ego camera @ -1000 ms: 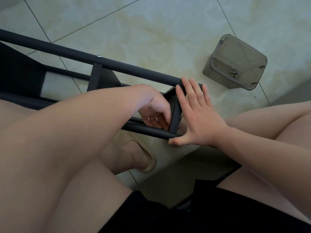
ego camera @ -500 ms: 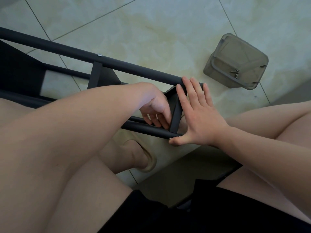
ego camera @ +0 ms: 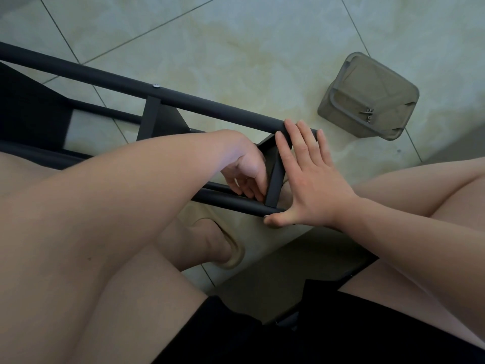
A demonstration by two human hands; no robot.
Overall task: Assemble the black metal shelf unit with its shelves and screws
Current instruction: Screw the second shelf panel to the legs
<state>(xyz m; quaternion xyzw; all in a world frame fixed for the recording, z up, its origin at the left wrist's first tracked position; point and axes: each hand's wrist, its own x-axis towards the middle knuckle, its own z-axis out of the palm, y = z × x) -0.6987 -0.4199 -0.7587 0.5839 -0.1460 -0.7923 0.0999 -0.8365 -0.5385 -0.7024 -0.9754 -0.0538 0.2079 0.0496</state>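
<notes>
Two bare knees and black shorts nearest the camera, a foot in a beige slipper (ego camera: 232, 249) just beyond; the black shelf unit (ego camera: 34, 119) lies on its side on the tile floor (ego camera: 236, 35), across in front of the legs. Near rail (ego camera: 223, 202) runs over the slipper. Right hand (ego camera: 312, 190) is flat, fingers straight, pressed on the end shelf (ego camera: 274, 164), thumb under the rail tip beside a small screw head (ego camera: 265, 216). Left hand (ego camera: 246, 174) reaches inside the frame, fingers curled at the joint of that shelf and the near rail; can't tell if it pinches a screw or nut, hidden. Far rail (ego camera: 210, 107) already has one screw (ego camera: 156, 86) in, over a second shelf (ego camera: 162, 119); a third dark panel further left, partly cut off. Judged well along: at least two shelves seated, end joint being fastened, more screws likely left. Matte black tubes, thin flat panels. Farthest, a grey-green tub (ego camera: 349, 74) with a few loose screws (ego camera: 367, 115), well apart from the hands
</notes>
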